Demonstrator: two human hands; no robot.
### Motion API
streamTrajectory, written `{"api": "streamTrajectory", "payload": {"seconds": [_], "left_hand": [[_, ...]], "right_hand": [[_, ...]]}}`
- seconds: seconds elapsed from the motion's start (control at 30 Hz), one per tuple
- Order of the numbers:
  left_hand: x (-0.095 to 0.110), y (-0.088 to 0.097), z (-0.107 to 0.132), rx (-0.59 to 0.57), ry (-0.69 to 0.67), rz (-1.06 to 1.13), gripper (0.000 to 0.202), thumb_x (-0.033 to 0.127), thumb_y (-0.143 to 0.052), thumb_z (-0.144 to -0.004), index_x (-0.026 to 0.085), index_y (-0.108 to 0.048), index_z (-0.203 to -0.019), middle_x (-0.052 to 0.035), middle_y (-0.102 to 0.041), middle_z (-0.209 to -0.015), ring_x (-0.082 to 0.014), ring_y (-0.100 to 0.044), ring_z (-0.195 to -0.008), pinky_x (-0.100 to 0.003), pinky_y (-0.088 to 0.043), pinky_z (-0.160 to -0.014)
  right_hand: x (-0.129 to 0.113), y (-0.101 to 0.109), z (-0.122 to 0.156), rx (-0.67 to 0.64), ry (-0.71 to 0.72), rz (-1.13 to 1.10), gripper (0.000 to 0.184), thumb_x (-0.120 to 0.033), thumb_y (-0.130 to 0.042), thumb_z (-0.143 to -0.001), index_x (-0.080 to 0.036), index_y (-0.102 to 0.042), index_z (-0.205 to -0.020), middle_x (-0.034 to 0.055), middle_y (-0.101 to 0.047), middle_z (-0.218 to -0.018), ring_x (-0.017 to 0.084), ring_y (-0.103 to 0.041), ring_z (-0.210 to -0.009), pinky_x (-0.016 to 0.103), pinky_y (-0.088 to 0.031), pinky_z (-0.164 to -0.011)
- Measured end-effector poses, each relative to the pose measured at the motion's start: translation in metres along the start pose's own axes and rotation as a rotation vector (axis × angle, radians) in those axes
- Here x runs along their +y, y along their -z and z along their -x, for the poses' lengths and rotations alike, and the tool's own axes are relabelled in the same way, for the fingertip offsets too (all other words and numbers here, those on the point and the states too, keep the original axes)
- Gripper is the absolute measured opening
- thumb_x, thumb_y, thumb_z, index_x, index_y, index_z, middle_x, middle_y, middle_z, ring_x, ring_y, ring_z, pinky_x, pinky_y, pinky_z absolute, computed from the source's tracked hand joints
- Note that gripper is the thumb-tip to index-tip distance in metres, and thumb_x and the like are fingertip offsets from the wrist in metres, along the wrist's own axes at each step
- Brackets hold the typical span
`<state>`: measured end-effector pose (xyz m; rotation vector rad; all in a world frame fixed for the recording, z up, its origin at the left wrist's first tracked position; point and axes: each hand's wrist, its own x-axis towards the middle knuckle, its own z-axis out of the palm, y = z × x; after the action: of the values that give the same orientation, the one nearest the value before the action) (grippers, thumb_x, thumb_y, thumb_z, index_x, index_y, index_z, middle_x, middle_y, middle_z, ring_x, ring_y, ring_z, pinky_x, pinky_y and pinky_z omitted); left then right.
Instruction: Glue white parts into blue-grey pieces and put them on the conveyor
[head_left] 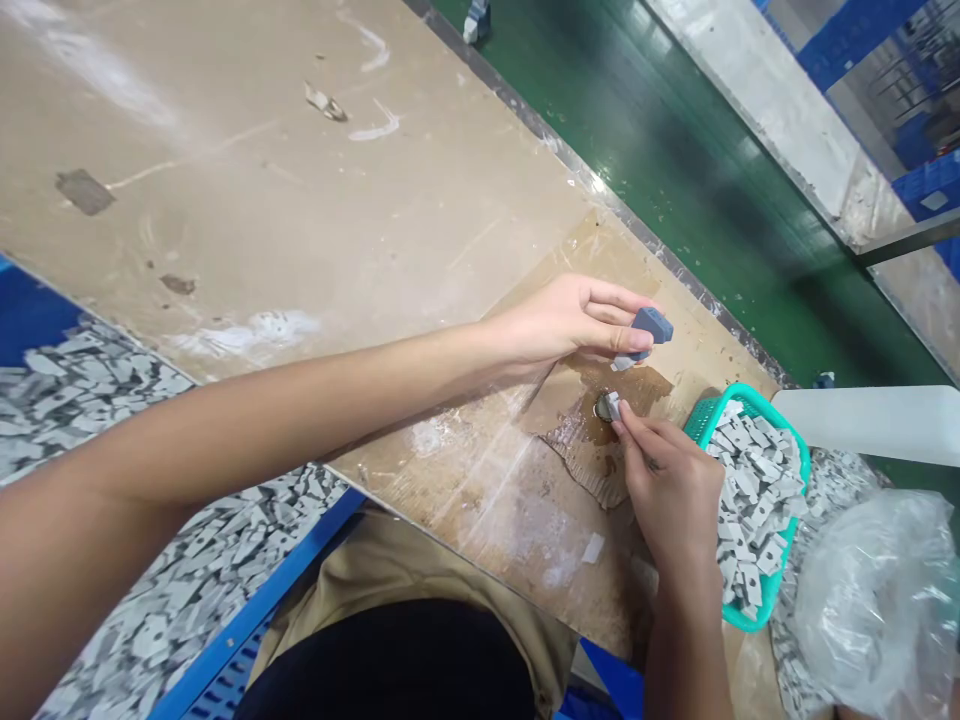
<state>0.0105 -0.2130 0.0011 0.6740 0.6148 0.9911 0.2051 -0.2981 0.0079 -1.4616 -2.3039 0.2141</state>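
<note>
My left hand (570, 322) is closed, pinching a small blue-grey plastic block (654, 325) between thumb and fingers above the worktable. A whitish piece (622, 363) shows just below that block; whether it is joined to it I cannot tell. My right hand (671, 485) pinches a small light-grey plastic piece (614, 405) at the fingertips. This piece is at the edge of a small round dark cap-like thing (601, 407), which lies on a wet brown patch of cardboard (649, 385). Right of that hand stands a green basket (806, 465) full of similar grey pieces.
Beyond the table's edge runs a green conveyor belt (600, 110), with a small grey part (477, 20) on it. A blue crate (255, 610) of grey pieces is at the left. A clear plastic bag (874, 605) and a white cylinder (870, 422) are at the right.
</note>
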Motion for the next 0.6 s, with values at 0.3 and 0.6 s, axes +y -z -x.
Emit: {"api": "streamTrajectory", "payload": {"seconds": [0.3, 0.6], "left_hand": [[-0.001, -0.001, 0.001, 0.023, -0.046, -0.092, 0.030, 0.006, -0.082, -0.067, 0.012, -0.075, -0.095, -0.0065, -0.076, -0.092, -0.0169, -0.072, -0.087, -0.033, -0.058, -0.086], [-0.002, -0.003, 0.003, 0.060, 0.017, -0.292, 0.030, 0.003, -0.085, -0.059, 0.009, -0.071, -0.085, -0.0080, -0.075, -0.081, -0.0175, -0.072, -0.074, -0.034, -0.059, -0.078]], "right_hand": [[-0.003, 0.001, -0.001, -0.003, -0.029, -0.026, 0.023, -0.020, -0.058, -0.096, -0.019, -0.077, -0.108, 0.0057, -0.077, -0.088, 0.015, -0.072, -0.073, 0.024, -0.058, -0.068], [-0.005, 0.012, 0.002, 0.263, -0.097, -0.150, 0.024, -0.018, -0.060, -0.094, -0.024, -0.076, -0.111, 0.0046, -0.078, -0.095, 0.017, -0.073, -0.082, 0.028, -0.059, -0.075]]}}
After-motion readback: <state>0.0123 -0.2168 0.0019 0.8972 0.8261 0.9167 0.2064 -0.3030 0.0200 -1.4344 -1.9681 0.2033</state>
